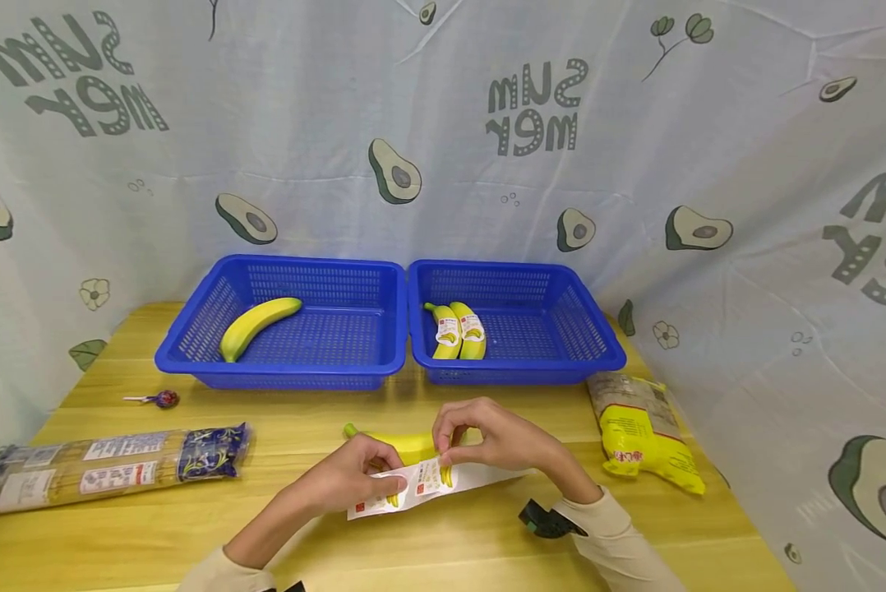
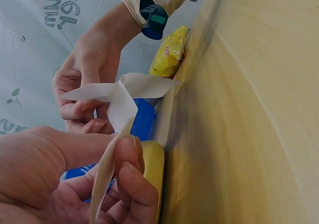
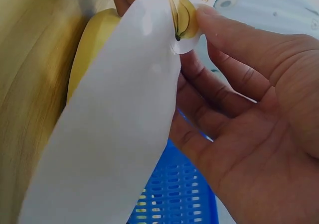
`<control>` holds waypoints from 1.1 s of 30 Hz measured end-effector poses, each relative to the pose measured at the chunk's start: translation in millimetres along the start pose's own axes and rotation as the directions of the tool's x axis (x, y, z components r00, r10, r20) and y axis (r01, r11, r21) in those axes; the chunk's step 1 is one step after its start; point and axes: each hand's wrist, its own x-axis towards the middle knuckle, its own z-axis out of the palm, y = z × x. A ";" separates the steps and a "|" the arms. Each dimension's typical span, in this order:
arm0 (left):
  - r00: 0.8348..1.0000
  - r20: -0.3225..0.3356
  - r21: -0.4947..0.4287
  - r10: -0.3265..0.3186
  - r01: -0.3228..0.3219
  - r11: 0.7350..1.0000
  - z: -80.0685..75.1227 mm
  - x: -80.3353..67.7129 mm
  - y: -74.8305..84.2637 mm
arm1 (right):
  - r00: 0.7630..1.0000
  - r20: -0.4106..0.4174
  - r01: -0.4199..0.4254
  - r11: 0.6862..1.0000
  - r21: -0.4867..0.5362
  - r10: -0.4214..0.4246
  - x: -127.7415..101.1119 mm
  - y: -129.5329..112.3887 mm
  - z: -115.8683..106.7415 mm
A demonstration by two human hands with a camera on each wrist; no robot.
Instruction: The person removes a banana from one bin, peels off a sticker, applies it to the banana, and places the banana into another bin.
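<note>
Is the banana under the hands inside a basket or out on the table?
Out: the banana lies on the wooden table, in front of both blue baskets.

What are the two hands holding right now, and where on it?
Left hand pinches the sticker strip near its left end; right hand pinches a sticker at the strip's middle, over the banana.

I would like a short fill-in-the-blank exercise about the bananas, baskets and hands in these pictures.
1. The left blue plastic basket holds ____ plain yellow banana.
2. The right blue plastic basket holds two yellow bananas wearing ____.
3. The left hand and right hand hold a white ____ sheet.

Missing words: one; stickers; sticker
</note>
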 end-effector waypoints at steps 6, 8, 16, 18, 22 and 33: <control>1.000 0.010 0.039 0.008 -0.008 0.999 0.1 -0.5 -2.1 | 1.000 -0.008 -0.019 1.000 0.001 0.019 0.4 -1.7 -0.6; 1.000 0.008 0.055 0.011 -0.012 0.998 0.8 -1.1 -2.3 | 1.000 -0.011 -0.016 1.000 -0.001 0.016 0.8 -2.9 -1.0; 1.000 -0.008 0.102 0.018 -0.017 0.995 4.4 -3.0 -4.3 | 1.000 -0.028 0.001 1.000 -0.015 -0.001 0.6 -2.7 -2.8; 1.000 -0.011 0.126 0.028 -0.026 0.992 5.1 -3.1 -4.2 | 0.999 -0.032 -0.002 1.000 -0.017 0.001 0.2 -2.8 -3.1; 0.998 -0.032 0.236 0.049 -0.040 0.971 7.9 -3.9 -3.2 | 0.998 -0.042 -0.044 0.999 -0.014 0.043 -0.7 -3.9 -2.6; 0.995 -0.096 0.497 0.018 0.032 0.867 -1.5 -12.7 13.6 | 0.993 -0.067 -0.100 0.995 -0.006 0.099 -1.6 -3.3 0.0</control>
